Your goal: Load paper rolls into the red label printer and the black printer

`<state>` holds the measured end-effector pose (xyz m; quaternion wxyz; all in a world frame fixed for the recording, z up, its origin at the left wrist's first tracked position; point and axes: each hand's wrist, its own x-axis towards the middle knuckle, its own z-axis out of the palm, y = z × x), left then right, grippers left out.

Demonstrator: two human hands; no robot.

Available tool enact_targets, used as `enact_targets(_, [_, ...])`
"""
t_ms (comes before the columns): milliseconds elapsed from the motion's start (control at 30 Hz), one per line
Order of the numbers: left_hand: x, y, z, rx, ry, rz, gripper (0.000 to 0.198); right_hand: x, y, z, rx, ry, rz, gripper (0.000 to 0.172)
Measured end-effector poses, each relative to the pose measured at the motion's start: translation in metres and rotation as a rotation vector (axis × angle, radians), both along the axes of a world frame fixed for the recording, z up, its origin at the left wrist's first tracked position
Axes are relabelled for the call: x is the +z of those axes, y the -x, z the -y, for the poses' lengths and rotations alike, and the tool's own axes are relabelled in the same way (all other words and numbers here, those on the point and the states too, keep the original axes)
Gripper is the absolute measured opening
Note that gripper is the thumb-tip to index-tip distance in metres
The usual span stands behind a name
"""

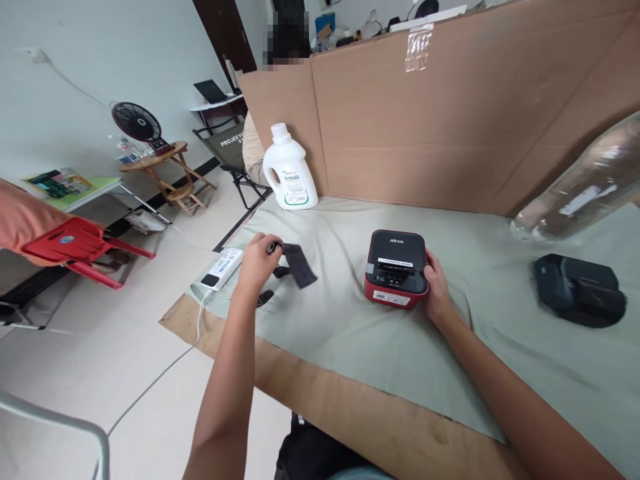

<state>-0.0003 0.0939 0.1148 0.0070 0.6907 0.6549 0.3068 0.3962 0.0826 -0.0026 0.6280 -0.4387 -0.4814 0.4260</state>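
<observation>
My left hand (259, 261) is closed at the left part of the covered table. From its fingers hangs a dark, flat cloth-like strip (301, 267), with a short black end showing at the fingertips. Beneath and beside that hand lie small black pieces (265, 297), partly hidden. My right hand (438, 288) grips the right side of a small black and red printer (396, 267). This box sits on the cloth with white labels on its top and front. The fingers behind it are partly out of sight.
A white power strip (223, 268) with a cable lies at the table's left edge. Behind stand a white detergent bottle (291, 170) and a cardboard screen (415, 127). To the right are a black device (577, 290) and a plastic-wrapped roll (580, 180). A seated person's orange clothing (25, 217) shows at left.
</observation>
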Motion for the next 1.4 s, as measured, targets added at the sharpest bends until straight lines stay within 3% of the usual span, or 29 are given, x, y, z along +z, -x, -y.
enact_targets(100, [-0.002,-0.008,0.049,-0.094,0.032,0.066,0.026,0.001,0.000,0.000,0.001,-0.004,0.001,0.055])
enact_targets(233, [-0.031,-0.010,0.078,-0.064,0.109,0.043,0.032,0.003,0.002,0.001,-0.015,0.002,0.005,0.054])
enact_targets(333, [-0.050,-0.004,0.079,-0.042,0.148,0.005,0.035,0.003,0.002,0.000,-0.027,-0.002,-0.001,0.054])
enact_targets(433, [-0.056,0.002,0.078,-0.067,0.179,-0.017,0.037,0.003,0.001,-0.001,-0.021,0.000,-0.002,0.055])
enact_targets(667, [-0.051,0.010,0.073,-0.099,0.191,-0.148,0.046,0.004,0.001,0.001,-0.014,0.006,-0.006,0.052])
enact_targets(800, [-0.041,0.006,0.073,-0.016,0.141,-0.141,0.055,0.004,0.000,0.000,-0.024,0.013,0.009,0.053])
enact_targets(900, [-0.030,-0.022,0.072,0.018,0.024,0.033,0.048,0.001,0.000,0.002,-0.033,0.012,0.034,0.053])
enact_targets(1000, [-0.029,-0.077,0.061,-0.202,0.072,0.287,0.034,-0.004,-0.002,0.013,-0.005,-0.003,0.029,0.058])
enact_targets(1067, [-0.034,-0.117,0.051,-0.346,0.173,0.437,0.039,-0.005,-0.004,0.026,0.030,-0.031,0.074,0.063])
enact_targets(1167, [-0.044,-0.164,0.039,-0.453,0.274,0.568,0.050,0.000,-0.006,0.046,0.062,-0.057,0.273,0.082])
enact_targets(1267, [-0.052,-0.181,0.031,-0.491,0.319,0.638,0.049,0.008,-0.002,0.057,0.020,-0.074,0.497,0.097])
enact_targets(1400, [-0.053,-0.165,0.025,-0.496,0.334,0.674,0.050,0.015,0.014,0.056,-0.006,-0.135,0.597,0.093])
